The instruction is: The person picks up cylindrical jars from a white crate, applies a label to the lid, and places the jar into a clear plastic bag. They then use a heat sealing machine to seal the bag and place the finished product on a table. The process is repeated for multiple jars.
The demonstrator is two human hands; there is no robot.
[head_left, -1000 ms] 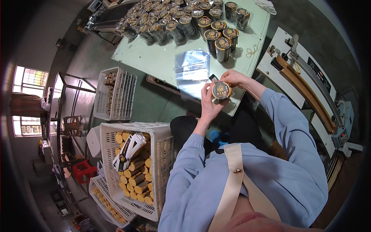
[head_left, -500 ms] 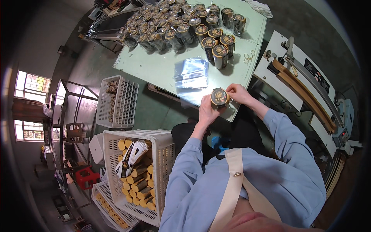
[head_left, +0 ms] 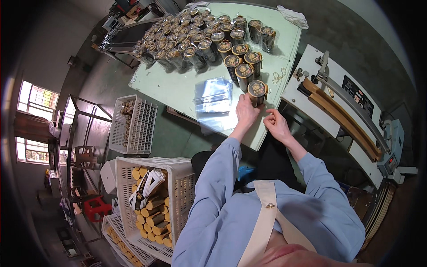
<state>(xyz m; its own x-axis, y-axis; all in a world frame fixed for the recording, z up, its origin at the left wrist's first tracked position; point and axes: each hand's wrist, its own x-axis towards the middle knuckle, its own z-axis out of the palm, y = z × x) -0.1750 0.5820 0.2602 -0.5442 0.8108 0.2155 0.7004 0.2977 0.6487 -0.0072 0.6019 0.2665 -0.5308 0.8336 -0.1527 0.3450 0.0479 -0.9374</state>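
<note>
My left hand (head_left: 247, 110) is wrapped round the side of a black canister (head_left: 257, 90) with a dark printed top and gold rim, upright at the near part of the pale green table (head_left: 169, 95). Just to the right of it, my right hand (head_left: 277, 124) hovers by the table edge, fingers curled in and apart from the canister; nothing shows in them. Beyond the held canister stands a group of similar unwrapped canisters (head_left: 244, 73). A stack of clear plastic bags (head_left: 212, 100) lies left of my left hand.
Many canisters in clear film (head_left: 178, 46) crowd the table's far side. A rubber band (head_left: 279, 75) and a white glove (head_left: 292, 17) lie on the right. A long sealing machine (head_left: 342, 102) stands beyond the right edge. White crates (head_left: 182, 187) of gold-ended canisters stand at left.
My left hand has carried the canister forward onto the table, beside the unwrapped group. My right hand has come off it and drawn back slightly, fingers curling.
</note>
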